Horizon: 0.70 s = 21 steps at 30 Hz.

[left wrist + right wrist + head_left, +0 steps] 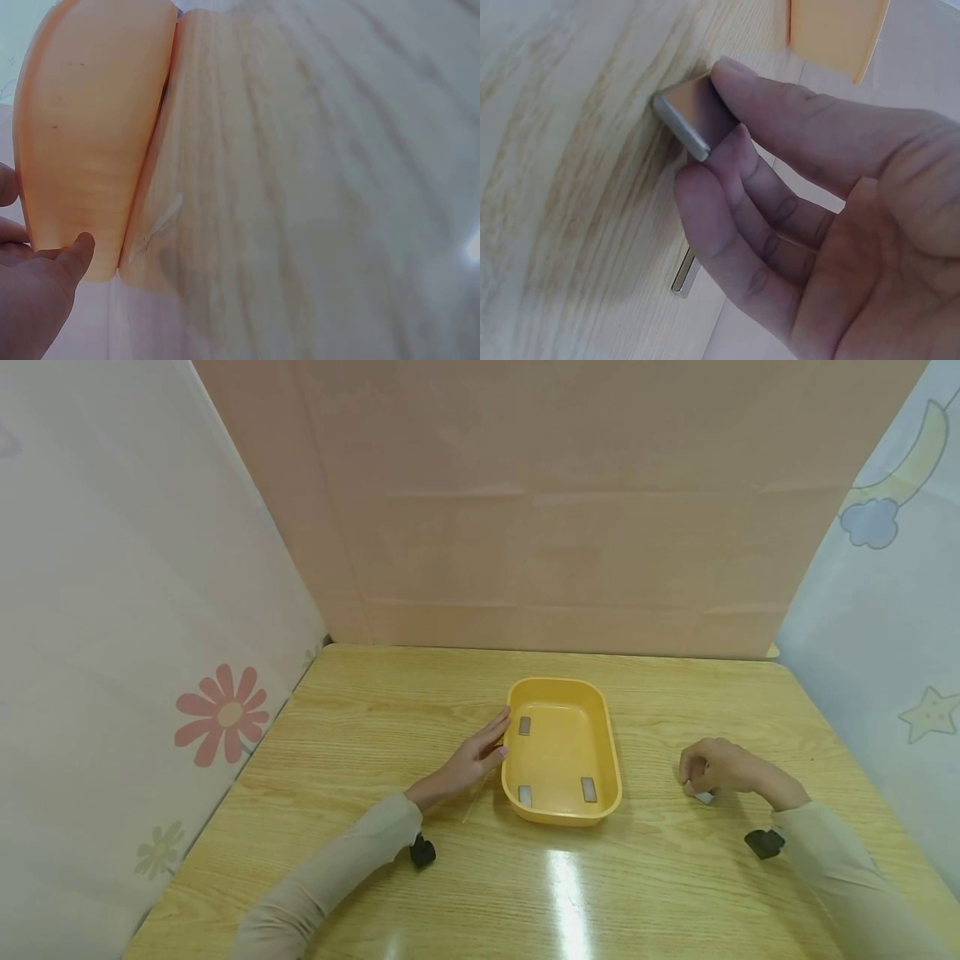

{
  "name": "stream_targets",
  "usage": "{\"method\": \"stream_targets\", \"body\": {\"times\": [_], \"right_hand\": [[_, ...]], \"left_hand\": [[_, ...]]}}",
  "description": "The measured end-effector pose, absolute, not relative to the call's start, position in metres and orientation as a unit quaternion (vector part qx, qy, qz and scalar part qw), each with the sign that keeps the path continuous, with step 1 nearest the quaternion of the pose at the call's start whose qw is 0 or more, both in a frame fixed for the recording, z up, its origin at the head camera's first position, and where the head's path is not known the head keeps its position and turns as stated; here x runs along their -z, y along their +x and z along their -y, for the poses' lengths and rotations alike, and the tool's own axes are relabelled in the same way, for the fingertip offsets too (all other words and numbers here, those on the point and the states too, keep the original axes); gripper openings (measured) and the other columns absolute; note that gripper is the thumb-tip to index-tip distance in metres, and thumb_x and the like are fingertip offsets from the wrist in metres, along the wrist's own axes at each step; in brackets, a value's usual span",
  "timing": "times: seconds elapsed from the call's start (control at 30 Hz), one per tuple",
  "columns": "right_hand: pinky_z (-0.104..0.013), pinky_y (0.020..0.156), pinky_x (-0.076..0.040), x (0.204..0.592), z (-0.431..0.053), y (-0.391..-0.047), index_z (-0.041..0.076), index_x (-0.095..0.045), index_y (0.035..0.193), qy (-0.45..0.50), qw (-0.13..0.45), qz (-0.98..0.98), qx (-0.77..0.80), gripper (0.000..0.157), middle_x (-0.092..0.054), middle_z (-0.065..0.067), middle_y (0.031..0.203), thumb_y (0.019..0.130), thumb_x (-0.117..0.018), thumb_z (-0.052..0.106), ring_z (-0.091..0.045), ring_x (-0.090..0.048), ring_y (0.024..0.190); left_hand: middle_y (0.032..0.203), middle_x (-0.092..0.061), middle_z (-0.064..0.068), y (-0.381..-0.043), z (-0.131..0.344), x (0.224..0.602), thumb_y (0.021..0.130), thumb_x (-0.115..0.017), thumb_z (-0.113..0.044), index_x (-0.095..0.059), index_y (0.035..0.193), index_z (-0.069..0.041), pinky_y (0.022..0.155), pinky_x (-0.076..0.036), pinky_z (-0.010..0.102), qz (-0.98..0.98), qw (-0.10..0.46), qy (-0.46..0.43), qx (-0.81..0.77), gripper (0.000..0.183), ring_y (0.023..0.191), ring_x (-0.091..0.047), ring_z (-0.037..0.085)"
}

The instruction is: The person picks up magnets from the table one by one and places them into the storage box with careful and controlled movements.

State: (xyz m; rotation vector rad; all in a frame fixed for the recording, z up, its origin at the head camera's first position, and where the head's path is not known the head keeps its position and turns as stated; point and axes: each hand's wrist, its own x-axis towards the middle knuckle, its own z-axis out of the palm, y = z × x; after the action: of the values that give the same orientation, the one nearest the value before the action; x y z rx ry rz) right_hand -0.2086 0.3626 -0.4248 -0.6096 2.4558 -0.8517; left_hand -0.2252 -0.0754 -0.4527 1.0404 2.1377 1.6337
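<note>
A yellow rectangular plastic basin (561,817) with rounded corners stands on the wooden table. Inside it lie three small flat grey metal blocks, one toward the back left (524,726), one at the front left (525,796) and one at the front right (588,789). My left hand (478,757) rests along the basin's left wall, fingers extended, thumb against the side. To the right of the basin, my right hand (720,766) pinches a shiny rectangular metal block (696,116) between thumb and fingers, close over the wood. A second metal block (684,271) shows just beyond the fingers.
The wooden table (390,710) meets a plain pinkish backdrop (555,527) at its far edge. Patterned curtains hang at the left (112,568) and right (900,635). Black wrist devices sit beneath the left sleeve (352,843) and the right sleeve (832,860).
</note>
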Motion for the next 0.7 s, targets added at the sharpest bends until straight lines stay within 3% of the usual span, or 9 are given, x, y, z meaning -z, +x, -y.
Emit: {"method": "stream_targets", "body": {"times": [0.2,0.7], "right_hand": [[-0.027,0.053,-0.051,0.425,-0.361,-0.21,0.002,-0.066,0.087,-0.229,0.228,-0.892,0.315,0.008,-0.059,-0.001,0.072,0.085,-0.073,0.002,-0.011,-0.054,0.06],[-0.03,0.057,-0.056,0.42,-0.352,-0.211,0.0,-0.063,0.088,-0.228,0.229,-0.886,0.333,0.007,-0.06,-0.005,0.079,0.089,-0.07,0.0,-0.015,-0.057,0.067]], "left_hand": [[0.16,-0.002,0.028,-0.218,0.076,0.435,0.104,-0.042,0.003,-0.016,0.15,0.014,0.116,-0.024,0.042,-0.737,0.139,0.358,-0.556,0.054,0.148,-0.005,0.037],[0.161,-0.001,0.026,-0.218,0.076,0.436,0.105,-0.042,0.002,-0.015,0.151,0.012,0.116,-0.023,0.04,-0.733,0.146,0.354,-0.562,0.054,0.149,-0.004,0.035]]}}
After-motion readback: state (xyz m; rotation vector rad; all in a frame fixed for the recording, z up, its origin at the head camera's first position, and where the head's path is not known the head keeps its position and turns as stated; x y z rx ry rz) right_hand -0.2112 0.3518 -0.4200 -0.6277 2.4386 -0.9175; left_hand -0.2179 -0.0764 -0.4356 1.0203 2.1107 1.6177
